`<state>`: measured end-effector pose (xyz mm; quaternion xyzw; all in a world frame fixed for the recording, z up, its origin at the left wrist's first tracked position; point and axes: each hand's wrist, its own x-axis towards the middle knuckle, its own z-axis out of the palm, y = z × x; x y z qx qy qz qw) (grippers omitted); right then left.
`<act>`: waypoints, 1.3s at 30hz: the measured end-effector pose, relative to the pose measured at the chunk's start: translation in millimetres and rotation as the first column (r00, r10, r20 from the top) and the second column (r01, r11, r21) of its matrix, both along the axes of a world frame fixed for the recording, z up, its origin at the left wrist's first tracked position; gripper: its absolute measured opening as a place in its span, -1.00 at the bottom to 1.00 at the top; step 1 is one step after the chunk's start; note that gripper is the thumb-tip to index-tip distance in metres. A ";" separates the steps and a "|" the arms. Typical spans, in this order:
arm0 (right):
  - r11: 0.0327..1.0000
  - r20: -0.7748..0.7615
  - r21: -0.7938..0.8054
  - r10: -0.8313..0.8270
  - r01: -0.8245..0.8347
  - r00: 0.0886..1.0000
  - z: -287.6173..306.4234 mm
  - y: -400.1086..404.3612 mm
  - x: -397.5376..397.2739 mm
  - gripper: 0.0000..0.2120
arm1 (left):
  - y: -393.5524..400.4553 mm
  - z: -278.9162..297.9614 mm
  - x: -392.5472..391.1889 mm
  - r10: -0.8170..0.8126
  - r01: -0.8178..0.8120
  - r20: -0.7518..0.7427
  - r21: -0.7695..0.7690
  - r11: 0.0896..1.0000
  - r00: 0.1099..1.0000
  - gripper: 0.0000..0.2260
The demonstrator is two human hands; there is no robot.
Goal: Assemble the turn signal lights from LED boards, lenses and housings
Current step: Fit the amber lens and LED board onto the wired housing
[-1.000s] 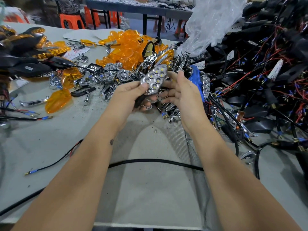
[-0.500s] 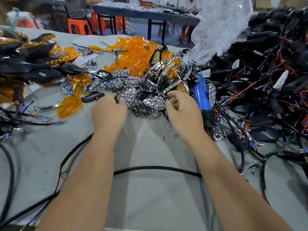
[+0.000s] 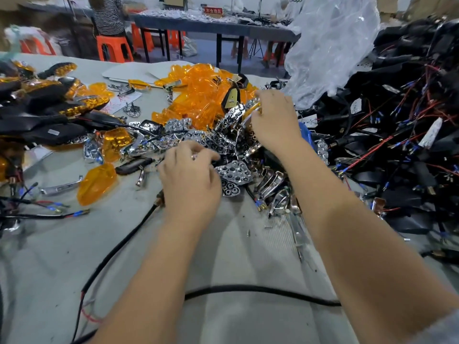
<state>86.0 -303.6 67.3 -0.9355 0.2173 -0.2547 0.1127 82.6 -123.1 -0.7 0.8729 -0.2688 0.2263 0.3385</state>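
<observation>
right hand [image 3: 274, 120] reached farther into chrome reflectors [image 3: 233, 170] | left hand [image 3: 191, 177] stayed | both grips: cannot tell

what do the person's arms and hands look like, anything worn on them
Both forearms are bare from wrist to near the elbow, with no gloves, watch, rings or bands on the left hand or the right hand. A bit of grey sleeve shows at the lower right corner, by the right arm.

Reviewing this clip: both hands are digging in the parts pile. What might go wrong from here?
1. The right hand rummages among sharp-looking chrome reflectors; a finger might get nicked.
2. Loose screws near the table edge could roll off.
3. The black cable under the left hand may snag.
</observation>
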 end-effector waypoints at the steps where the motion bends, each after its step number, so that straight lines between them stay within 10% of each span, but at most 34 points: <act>1: 1.000 -0.003 -0.014 -0.011 0.011 1.000 1.9 -2.9 7.9 -0.61 | -1.8 -1.4 -1.0 -0.034 0.033 0.016 0.012 0.999 0.999 -0.81; 9: 0.945 -0.142 -0.031 0.317 -0.324 0.938 -17.8 45.1 76.4 -0.51 | -4.0 6.8 5.2 0.104 -0.179 -0.183 -0.468 0.865 0.978 -0.66; 15: 0.963 -0.438 -0.165 0.120 -0.211 0.891 -31.2 35.8 86.8 -0.42 | -3.7 6.9 2.8 -0.035 -0.113 -0.253 -0.546 0.830 0.967 -0.71; 23: 0.966 -0.390 -0.140 0.149 -0.218 0.909 -30.3 36.2 76.2 -0.70 | -3.3 10.7 2.6 -0.095 -0.147 -0.360 -0.589 0.795 0.928 -0.63; 31: 0.973 0.211 -0.203 0.153 -0.110 0.965 -20.2 49.5 5.7 -0.77 | -7.8 9.5 -5.6 -0.266 -0.039 -0.314 -0.710 0.703 0.911 -0.80; 35: 0.967 0.228 -0.082 0.255 -0.243 0.940 -23.5 68.7 -44.1 -0.76 | -3.8 6.2 -12.6 -0.161 0.100 -0.051 -0.592 0.800 0.986 -0.64; 39: 0.965 0.115 -0.044 0.263 -0.260 0.958 -30.9 73.9 -75.5 -0.79 | -4.3 6.4 -13.3 -0.217 0.155 -0.101 -0.425 0.892 0.971 -0.68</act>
